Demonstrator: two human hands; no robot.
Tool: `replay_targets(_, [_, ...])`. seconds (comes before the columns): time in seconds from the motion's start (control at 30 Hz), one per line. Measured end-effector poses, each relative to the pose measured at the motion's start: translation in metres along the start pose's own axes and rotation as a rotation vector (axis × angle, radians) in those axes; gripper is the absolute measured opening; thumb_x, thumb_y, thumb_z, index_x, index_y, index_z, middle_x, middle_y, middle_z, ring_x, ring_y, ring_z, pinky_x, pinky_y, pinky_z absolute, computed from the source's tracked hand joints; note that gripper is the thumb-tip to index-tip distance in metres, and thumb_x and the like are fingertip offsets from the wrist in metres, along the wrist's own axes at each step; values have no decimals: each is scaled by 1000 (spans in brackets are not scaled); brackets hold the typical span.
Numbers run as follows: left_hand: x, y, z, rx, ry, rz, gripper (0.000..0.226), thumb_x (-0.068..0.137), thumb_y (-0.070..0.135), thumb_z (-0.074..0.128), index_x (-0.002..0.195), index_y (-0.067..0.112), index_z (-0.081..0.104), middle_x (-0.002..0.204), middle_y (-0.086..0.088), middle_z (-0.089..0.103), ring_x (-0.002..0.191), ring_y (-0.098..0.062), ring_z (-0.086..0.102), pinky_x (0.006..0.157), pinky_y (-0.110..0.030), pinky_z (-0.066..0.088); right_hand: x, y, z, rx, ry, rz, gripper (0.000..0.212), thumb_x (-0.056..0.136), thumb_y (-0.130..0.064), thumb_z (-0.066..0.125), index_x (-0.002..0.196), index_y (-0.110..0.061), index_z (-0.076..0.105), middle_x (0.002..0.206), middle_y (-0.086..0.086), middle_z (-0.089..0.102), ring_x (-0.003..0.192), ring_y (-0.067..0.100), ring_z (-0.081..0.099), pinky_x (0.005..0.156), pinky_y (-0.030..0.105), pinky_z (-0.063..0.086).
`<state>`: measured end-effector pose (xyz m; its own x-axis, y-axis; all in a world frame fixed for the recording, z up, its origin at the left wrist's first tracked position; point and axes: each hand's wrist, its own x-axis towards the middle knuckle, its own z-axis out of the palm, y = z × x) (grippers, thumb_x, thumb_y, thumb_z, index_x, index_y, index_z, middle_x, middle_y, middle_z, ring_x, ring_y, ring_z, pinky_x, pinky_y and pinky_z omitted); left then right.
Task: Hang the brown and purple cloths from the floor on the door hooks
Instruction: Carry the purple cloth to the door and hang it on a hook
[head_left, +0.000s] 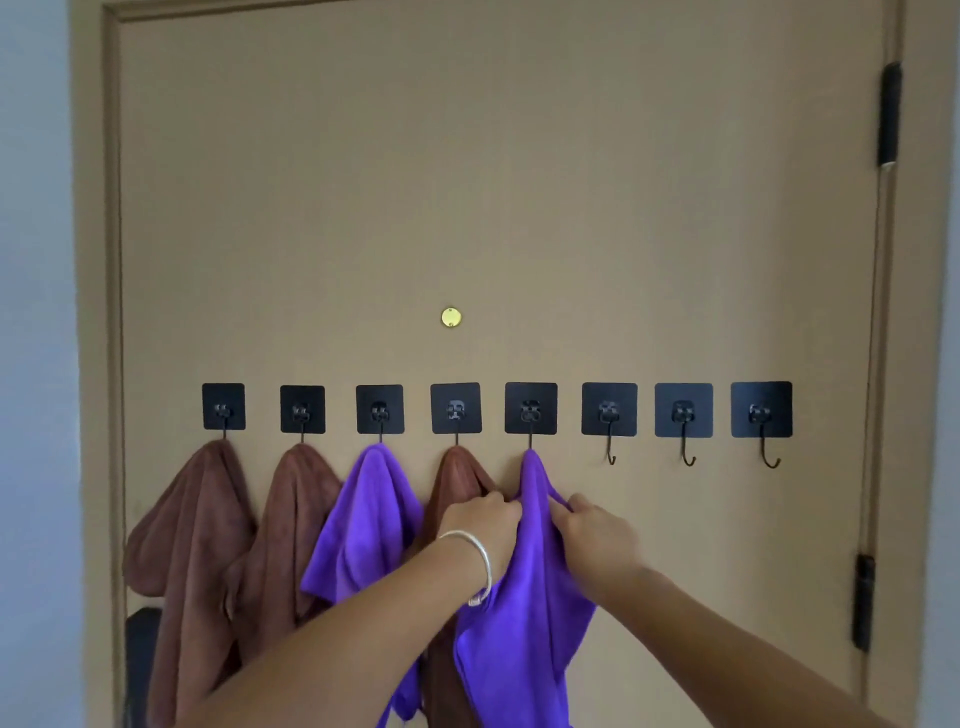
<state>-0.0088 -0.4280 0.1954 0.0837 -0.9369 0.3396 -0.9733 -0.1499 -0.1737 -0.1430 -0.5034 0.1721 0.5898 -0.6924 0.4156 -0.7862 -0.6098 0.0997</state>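
Note:
A row of black square door hooks (531, 408) crosses the tan door (467, 182). From the left hang a brown cloth (192, 525), a second brown cloth (291, 525), a purple cloth (363, 525) and a third brown cloth (460, 475). Another purple cloth (524, 613) hangs from the fifth hook. My left hand (480, 525), with a silver bracelet on the wrist, grips this cloth's left side. On its right side my right hand (597, 535) pinches the fabric. The three hooks on the right (685, 452) are bare.
A small brass disc (451, 317) sits on the door above the hooks. Black hinges (889, 114) run along the door's right edge. A dark object (141, 654) shows at the lower left beside the brown cloths. Grey wall flanks the door frame.

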Motion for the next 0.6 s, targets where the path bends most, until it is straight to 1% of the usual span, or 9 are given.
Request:
replay_targets(0.07, [-7, 1, 6, -3, -10, -3, 41, 92, 15, 46, 133, 17, 45, 126, -9, 50, 113, -31, 53, 89, -42, 46, -3, 1, 4, 36, 5, -26, 51, 97, -32, 47, 145, -27, 32, 127, 3, 47, 109, 25, 54, 86, 35, 51])
replay_targets(0.17, [-14, 3, 10, 142, -61, 62, 39, 93, 28, 47, 131, 17, 50, 126, -9, 45, 115, -30, 45, 91, -43, 42, -6, 7, 3, -50, 9, -93, 52, 94, -29, 53, 143, -26, 37, 133, 3, 43, 112, 26, 50, 90, 36, 47])
replay_targets(0.23, [-16, 2, 4, 248, -129, 103, 42, 94, 39, 44, 128, 17, 54, 126, -9, 43, 115, -30, 42, 87, -43, 40, -7, 11, -4, -152, 21, -123, 43, 92, -24, 54, 134, -21, 46, 125, 6, 44, 108, 26, 49, 86, 37, 44])
replay_targets(0.3, [-15, 0, -9, 326, -150, 105, 39, 95, 39, 44, 127, 19, 56, 125, -8, 44, 115, -29, 42, 82, -40, 38, -8, 18, -11, -178, 36, -140, 32, 93, -22, 50, 124, -20, 54, 118, 6, 47, 105, 26, 49, 81, 36, 41])
replay_targets(0.33, [-14, -1, -19, 374, -119, 98, 35, 95, 35, 45, 124, 19, 58, 123, -7, 47, 113, -29, 45, 79, -38, 36, -9, 23, -15, -164, 49, -142, 28, 94, -23, 46, 120, -21, 57, 114, 5, 48, 104, 25, 50, 77, 34, 39])
replay_targets(0.4, [-9, -1, -43, 445, 5, 56, 27, 93, 23, 45, 112, 18, 62, 114, -6, 55, 103, -28, 52, 75, -36, 37, -10, 38, -25, -133, 115, -128, 26, 95, -22, 41, 112, -21, 62, 101, 2, 50, 98, 23, 54, 67, 29, 34])
replay_targets(0.47, [-2, 3, -67, 379, 148, 5, 24, 91, 18, 43, 106, 18, 62, 107, -4, 55, 98, -27, 55, 69, -36, 36, -12, 54, -36, -98, 203, -83, 27, 95, -22, 39, 106, -20, 65, 93, 0, 49, 91, 23, 56, 62, 27, 32])
replay_targets(0.53, [6, 11, -81, 310, 269, 43, 22, 93, 20, 41, 106, 20, 59, 106, -3, 54, 98, -25, 54, 68, -36, 35, -17, 72, -47, -65, 272, -29, 29, 95, -22, 38, 104, -20, 65, 96, 0, 55, 87, 23, 57, 62, 27, 38])
replay_targets(0.6, [15, 23, -85, 277, 357, 132, 22, 94, 26, 40, 109, 20, 56, 107, -2, 53, 98, -24, 52, 70, -35, 33, -26, 90, -56, -54, 319, 8, 29, 94, -21, 40, 108, -21, 65, 101, 0, 58, 89, 22, 56, 69, 29, 44])
